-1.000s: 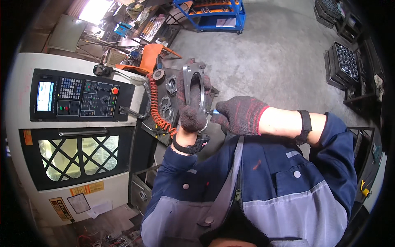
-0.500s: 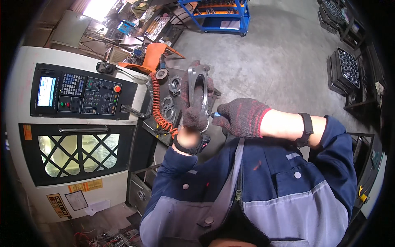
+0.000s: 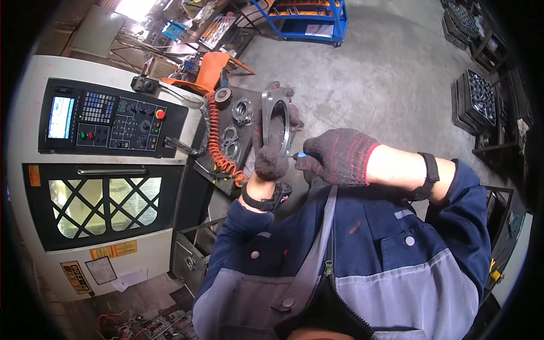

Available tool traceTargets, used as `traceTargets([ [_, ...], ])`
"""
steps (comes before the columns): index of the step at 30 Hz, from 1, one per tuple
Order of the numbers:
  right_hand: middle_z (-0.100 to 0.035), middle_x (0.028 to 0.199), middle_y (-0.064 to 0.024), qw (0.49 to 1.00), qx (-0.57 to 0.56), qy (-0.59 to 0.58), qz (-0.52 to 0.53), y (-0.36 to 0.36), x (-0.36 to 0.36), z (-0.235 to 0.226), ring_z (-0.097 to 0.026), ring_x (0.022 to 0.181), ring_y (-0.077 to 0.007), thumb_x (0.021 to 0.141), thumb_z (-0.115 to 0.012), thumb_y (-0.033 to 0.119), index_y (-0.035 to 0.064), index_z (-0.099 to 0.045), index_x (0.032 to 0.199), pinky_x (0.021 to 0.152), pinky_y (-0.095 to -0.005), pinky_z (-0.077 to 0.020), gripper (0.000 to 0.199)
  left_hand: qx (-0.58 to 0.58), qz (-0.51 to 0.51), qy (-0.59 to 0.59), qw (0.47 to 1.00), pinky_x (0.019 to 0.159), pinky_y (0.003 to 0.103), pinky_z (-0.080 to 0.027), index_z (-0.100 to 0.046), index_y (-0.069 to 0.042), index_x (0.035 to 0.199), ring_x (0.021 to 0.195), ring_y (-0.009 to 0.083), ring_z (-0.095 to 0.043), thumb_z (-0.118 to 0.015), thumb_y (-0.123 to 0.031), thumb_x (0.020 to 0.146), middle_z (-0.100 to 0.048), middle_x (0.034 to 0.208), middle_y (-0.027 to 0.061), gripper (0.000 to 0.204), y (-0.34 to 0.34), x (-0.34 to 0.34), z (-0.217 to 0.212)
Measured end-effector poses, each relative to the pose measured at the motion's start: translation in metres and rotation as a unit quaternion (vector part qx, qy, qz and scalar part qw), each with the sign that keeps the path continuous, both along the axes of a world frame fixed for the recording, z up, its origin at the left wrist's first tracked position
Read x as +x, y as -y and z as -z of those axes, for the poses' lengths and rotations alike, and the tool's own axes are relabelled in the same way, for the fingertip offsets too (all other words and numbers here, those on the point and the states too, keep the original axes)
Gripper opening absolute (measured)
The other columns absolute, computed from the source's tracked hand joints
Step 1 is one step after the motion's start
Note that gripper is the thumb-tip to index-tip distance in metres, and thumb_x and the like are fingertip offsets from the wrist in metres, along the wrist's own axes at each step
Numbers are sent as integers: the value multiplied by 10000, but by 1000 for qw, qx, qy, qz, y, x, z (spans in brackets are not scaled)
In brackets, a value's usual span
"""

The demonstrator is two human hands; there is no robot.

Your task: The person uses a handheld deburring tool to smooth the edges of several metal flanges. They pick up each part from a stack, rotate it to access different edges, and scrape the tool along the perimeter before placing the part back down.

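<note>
Two gloved hands, tool [image 3: 298, 154] perhaps half-hidden.

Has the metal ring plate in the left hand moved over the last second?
Cannot tell: the metal ring plate sits a little higher against the orange coiled hose, but the head camera shifted too. The left hand grips it upright.

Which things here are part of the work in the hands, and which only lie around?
In hand: metal ring plate in left hand; blue-tipped tool in right hand.

Lying about: orange coiled hose, metal rings, blue cart, control panel.
</note>
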State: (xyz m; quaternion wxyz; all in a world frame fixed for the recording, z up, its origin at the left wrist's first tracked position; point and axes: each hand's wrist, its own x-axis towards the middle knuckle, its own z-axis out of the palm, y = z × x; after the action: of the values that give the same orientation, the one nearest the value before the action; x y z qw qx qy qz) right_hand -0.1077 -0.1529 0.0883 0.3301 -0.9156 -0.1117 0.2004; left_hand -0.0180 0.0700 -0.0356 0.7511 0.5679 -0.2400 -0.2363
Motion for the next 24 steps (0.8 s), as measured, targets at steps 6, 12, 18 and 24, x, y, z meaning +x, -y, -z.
traceTargets([
  [6, -715, 928, -243, 996, 58, 49, 49, 2, 2, 26, -687, 943, -448, 1028, -541, 496, 35, -703, 1058, 830, -534, -527, 490, 105, 42, 26, 993, 988, 356, -524, -475, -49, 1455, 1156, 208, -617, -666, -219, 996, -581, 1373, 104, 526, -39, -21, 7],
  [12, -719, 935, -245, 999, 39, 2, 20, -6, -8, 20, -695, 926, -439, 1032, -536, 496, 38, -706, 1067, 827, -522, -529, 490, 177, 54, 111, 976, 1015, 369, -536, -569, -34, 1360, 1151, 240, -638, -608, -140, 1037, -624, 1318, 112, 342, -58, -26, 18],
  [18, -718, 938, -236, 996, 50, 56, 43, 1, 2, 19, -689, 924, -447, 1032, -530, 528, 39, -704, 1064, 818, -526, -525, 520, -64, 15, 62, 996, 1020, 436, -538, -536, -31, 1408, 1158, 307, -640, -548, -222, 1069, -609, 1346, 152, 389, -11, -4, 19],
  [24, -728, 983, -219, 999, 29, -3, 15, 9, 4, 24, -699, 952, -424, 1009, -578, 519, 89, -692, 1154, 822, -518, -533, 468, -178, -58, -150, 971, 869, 448, -572, -463, -38, 1496, 1072, 321, -650, -540, -729, 905, -594, 1340, 215, 913, 42, 14, -55],
])
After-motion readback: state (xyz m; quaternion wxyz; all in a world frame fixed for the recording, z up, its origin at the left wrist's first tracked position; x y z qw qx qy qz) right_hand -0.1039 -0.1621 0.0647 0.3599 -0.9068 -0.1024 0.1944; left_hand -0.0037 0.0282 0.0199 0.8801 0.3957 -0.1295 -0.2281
